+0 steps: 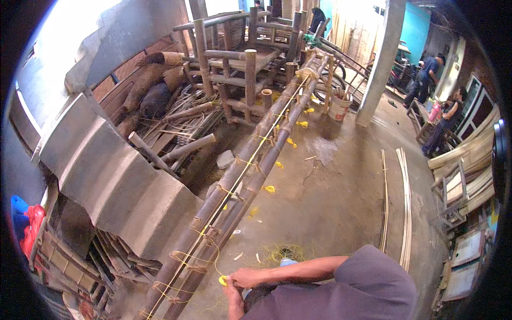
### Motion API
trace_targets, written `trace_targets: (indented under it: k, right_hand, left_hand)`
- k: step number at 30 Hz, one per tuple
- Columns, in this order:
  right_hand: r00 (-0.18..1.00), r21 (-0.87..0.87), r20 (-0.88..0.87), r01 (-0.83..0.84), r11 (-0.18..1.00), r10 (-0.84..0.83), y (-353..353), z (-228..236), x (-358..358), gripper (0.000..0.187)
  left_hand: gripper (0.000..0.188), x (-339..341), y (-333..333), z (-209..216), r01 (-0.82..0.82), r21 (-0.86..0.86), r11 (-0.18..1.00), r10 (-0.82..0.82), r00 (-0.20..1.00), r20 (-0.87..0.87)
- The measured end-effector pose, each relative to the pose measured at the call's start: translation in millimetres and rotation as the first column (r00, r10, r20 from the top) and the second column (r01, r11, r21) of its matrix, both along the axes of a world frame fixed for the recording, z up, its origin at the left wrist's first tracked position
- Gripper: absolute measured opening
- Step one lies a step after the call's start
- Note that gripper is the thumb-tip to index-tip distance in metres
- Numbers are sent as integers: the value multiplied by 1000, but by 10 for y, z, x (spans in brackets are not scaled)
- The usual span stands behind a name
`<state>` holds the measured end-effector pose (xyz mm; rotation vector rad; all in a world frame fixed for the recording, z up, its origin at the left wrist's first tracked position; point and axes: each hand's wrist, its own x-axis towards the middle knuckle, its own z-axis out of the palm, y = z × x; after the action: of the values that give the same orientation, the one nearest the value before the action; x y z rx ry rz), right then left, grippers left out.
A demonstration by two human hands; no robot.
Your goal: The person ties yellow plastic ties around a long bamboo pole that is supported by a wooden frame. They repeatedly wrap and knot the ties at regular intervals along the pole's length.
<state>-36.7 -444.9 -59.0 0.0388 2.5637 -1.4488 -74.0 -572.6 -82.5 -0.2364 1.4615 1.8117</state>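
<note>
Grip: right hand (248, 278), narrow, pinching a yellow bundle (223, 280); left hand (232, 293) just below — its closure cannot be told. Rising from the grip: slack yellow cord (218, 256), leading to bamboo poles (229, 176) at the upper left. Apparent step: working cord along the poles; next move likely calls for controlled slack. Well beyond, upper right: pale bucket (338, 111) — slender sticks (341, 95) standing inside.

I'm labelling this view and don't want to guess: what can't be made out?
- Left hand: head view, partly hidden by the right hand.
- Yellow piece: head view, too small to tell which hand grips it.
- Bamboo poles: head view, near ends cut off by the lower edge.
</note>
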Motion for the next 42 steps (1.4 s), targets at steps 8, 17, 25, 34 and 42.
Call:
trace_targets:
  k: [8,17,25,34,42]
  right_hand:
    - [946,-88,-44,-323,942,320,25,85,-383,17]
    - [942,196,-336,89,977,-18,390,196,-275,18]
    - [819,-395,117,557,730,-561,646,33,-288,38]
    - [791,-407,31,568,715,-611,580,-40,-190,39]
    - [804,-242,-55,565,789,-592,738,-81,-205,38]
  left_hand:
    - [15,-671,-137,732,505,-770,389,-915,310,-258]
    - [23,-810,-201,737,122,-618,777,-553,601,-577]
    - [24,-1163,869,389,-268,-425,865,-281,443,-851]
    - [16,-1186,868,35,-342,10,940,338,925,-172]
    - [17,-1206,1155,407,-347,483,804,276,937,214]
